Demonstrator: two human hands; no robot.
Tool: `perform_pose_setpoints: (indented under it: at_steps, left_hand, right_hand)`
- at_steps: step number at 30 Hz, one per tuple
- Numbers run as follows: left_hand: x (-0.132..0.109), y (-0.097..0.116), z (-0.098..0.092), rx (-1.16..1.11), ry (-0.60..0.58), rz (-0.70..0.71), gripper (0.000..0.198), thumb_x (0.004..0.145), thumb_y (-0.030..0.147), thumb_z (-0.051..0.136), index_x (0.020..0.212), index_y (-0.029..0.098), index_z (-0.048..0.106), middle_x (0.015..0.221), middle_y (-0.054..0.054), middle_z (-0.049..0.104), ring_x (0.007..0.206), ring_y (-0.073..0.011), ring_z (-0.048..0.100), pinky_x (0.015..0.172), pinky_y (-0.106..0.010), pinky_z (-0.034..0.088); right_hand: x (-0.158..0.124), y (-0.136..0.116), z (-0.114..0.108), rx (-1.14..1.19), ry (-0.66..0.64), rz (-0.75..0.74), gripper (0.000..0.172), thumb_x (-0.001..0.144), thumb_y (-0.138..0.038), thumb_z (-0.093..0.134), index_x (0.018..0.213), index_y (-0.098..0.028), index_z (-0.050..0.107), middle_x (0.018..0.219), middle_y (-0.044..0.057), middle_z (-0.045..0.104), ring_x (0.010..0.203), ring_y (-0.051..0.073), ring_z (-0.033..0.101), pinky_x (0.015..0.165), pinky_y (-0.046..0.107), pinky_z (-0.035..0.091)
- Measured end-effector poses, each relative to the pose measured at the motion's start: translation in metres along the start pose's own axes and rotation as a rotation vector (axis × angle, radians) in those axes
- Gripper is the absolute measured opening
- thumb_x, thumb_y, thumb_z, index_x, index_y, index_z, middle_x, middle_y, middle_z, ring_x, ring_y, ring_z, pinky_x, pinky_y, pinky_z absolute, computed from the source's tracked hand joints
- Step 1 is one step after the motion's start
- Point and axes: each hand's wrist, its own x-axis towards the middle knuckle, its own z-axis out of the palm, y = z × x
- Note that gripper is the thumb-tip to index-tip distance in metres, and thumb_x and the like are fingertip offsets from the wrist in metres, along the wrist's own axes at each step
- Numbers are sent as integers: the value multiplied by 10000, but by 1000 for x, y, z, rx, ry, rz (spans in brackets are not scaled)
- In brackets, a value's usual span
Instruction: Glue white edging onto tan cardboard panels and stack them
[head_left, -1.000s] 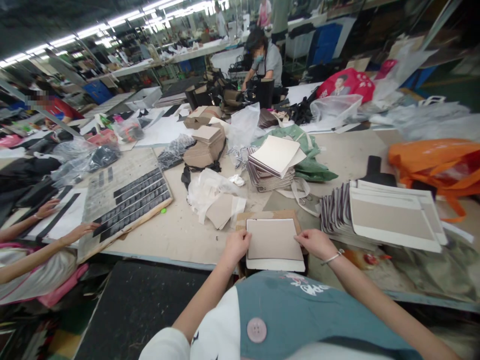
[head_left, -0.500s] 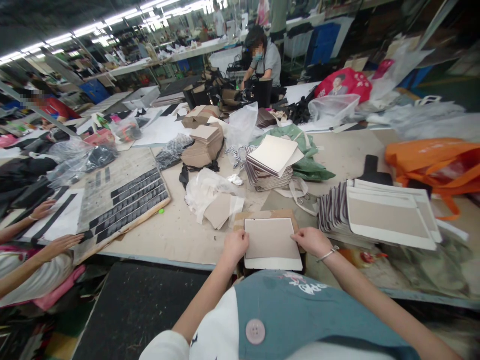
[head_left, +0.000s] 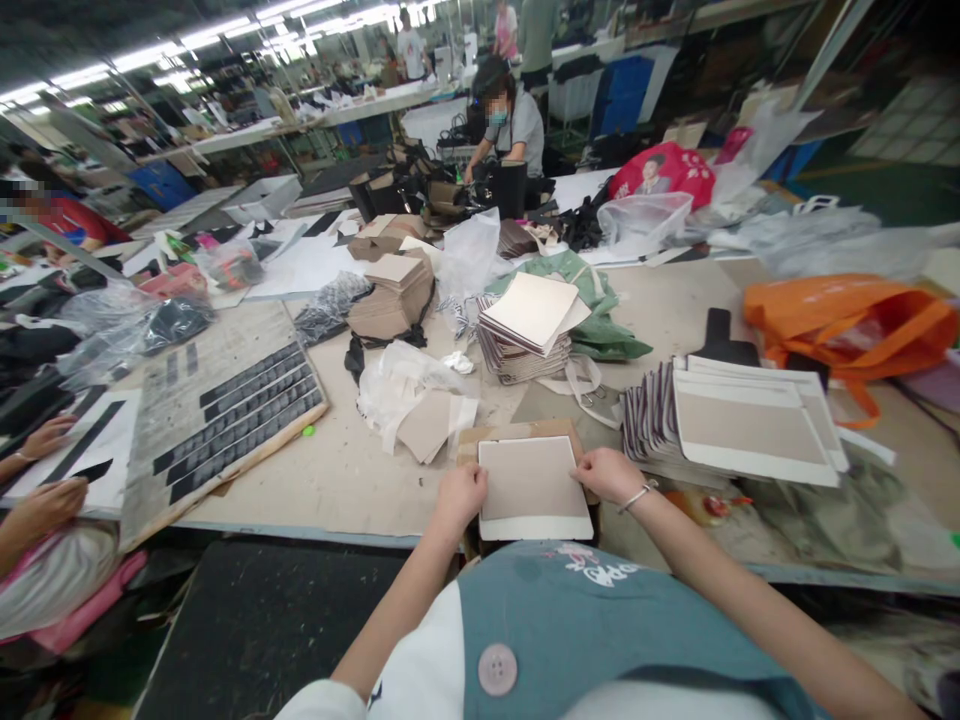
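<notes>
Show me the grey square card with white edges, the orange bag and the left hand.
Grey square card with white edges (head_left: 532, 480): head view, its grey middle.
Orange bag (head_left: 825, 305): head view, its top fabric.
Left hand (head_left: 461, 495): head view, back of hand.

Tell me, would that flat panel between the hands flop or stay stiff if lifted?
Probably stiff: the panel lies flat with straight edges. Likely light, since it looks thin. It may slide; left hand and right hand rest at its sides.

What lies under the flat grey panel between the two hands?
Brown cardboard peeks out past the far edge of the grey panel; the panel covers the rest of it.
</notes>
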Motion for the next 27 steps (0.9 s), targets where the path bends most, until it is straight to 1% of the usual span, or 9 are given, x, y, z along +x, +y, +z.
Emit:
perform_pose_setpoints:
  at_steps: [5, 14, 20, 27]
  left_hand:
    - [0, 0, 0, 0, -3, 3, 322, 885, 329, 392, 808, 162, 657, 841, -111, 688, 808, -212, 622, 683, -278, 379]
    - [4, 0, 2, 13, -19, 4, 331, 883, 322, 387, 849, 153, 670, 882, -125, 688, 830, -211, 624, 725, -282, 406]
    - [6, 0, 3, 33, -29, 19, 345, 887, 325, 380, 857, 132, 664, 887, -153, 683, 845, -239, 630, 720, -302, 418]
    - [6, -1, 5, 62, -45, 13, 307, 888, 303, 397, 850, 141, 655, 895, -131, 686, 866, -217, 633, 735, -284, 421]
  right_hand:
    - [2, 2, 1, 21, -4, -1, 226, 739, -313, 541, 593, -189, 661, 593, 47, 620, 588, 155, 553, 513, 248, 297]
    - [3, 5, 5, 13, -13, 15, 272, 753, -361, 498, 589, -192, 633, 585, 50, 603, 592, 166, 546, 511, 256, 283]
    - [0, 2, 4, -9, -8, 21, 282, 772, -370, 485, 615, -195, 641, 638, 61, 628, 630, 171, 560, 524, 256, 283]
    - [-1, 0, 3, -33, -7, 15, 294, 788, -395, 489, 652, -196, 657, 671, 58, 645, 652, 169, 576, 533, 248, 285]
